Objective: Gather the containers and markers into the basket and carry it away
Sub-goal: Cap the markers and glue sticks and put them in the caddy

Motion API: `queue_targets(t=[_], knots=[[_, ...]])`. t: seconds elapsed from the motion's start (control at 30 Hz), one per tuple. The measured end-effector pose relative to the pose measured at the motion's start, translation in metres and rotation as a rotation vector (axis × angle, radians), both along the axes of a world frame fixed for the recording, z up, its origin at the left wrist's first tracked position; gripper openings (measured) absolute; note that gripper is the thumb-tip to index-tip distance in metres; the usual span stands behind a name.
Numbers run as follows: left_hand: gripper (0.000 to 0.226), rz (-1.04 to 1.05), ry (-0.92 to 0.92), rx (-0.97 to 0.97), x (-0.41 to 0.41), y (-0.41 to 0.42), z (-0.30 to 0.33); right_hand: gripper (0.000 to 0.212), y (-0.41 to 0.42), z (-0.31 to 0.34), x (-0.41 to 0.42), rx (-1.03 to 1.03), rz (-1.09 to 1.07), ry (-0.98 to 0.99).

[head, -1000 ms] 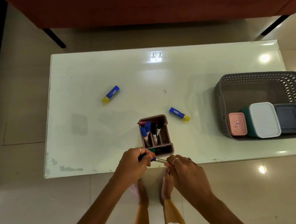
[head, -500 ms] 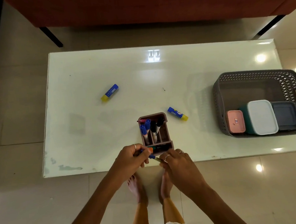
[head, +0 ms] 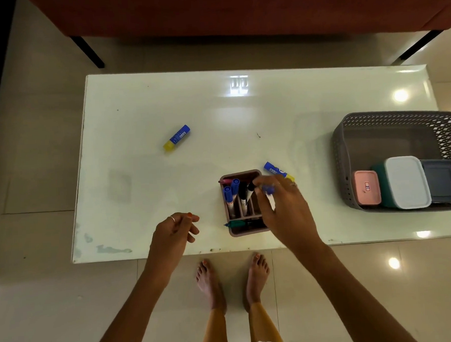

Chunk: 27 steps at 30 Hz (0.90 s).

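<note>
Head view shows us well into the gathering. The grey basket (head: 390, 123) at the table's (head: 281, 109) right end already holds 3 lidded containers side by side along its near wall: a pink one (head: 367, 191), a white-lidded teal one (head: 407, 182) and a dark grey one (head: 442, 180).

Our right hand (head: 284, 204) hovers over the brown marker caddy (head: 243, 204) near the table's front edge, fingers pinched on a blue-capped marker (head: 267, 189), blurred, apparently going into a slot. Our left hand (head: 174, 230) hangs just left of the caddy, fingers loosely curled and holding nothing.

We judge what is left as follows: seat this marker, move the caddy into the basket, deal with the 2 blue-and-yellow sticks, 1 lying just behind the caddy (head: 277, 170) and 1 well apart at the left (head: 177, 137), then carry the basket away.

The sticks bear pale labels and the pink lid a small sticker, but none of the writing is legible to us.
</note>
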<state>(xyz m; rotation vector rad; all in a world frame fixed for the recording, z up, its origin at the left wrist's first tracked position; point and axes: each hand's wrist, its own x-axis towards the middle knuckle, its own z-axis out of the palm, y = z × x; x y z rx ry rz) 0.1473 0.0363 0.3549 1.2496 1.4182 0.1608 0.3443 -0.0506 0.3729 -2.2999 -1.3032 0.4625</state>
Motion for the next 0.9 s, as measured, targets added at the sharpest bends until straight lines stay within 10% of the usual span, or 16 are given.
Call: queue_targets(t=[0.37, 0.9], knots=[[0.025, 0.017, -0.01, -0.06, -0.011, -0.004, -0.008, 0.015, 0.064, 0.005, 0.02, 0.051, -0.07, 0.255], [0.023, 0.012, 0.085, -0.078, -0.032, 0.035, -0.021, 0.033, 0.071, -0.029, 0.012, -0.235, 0.088, 0.102]])
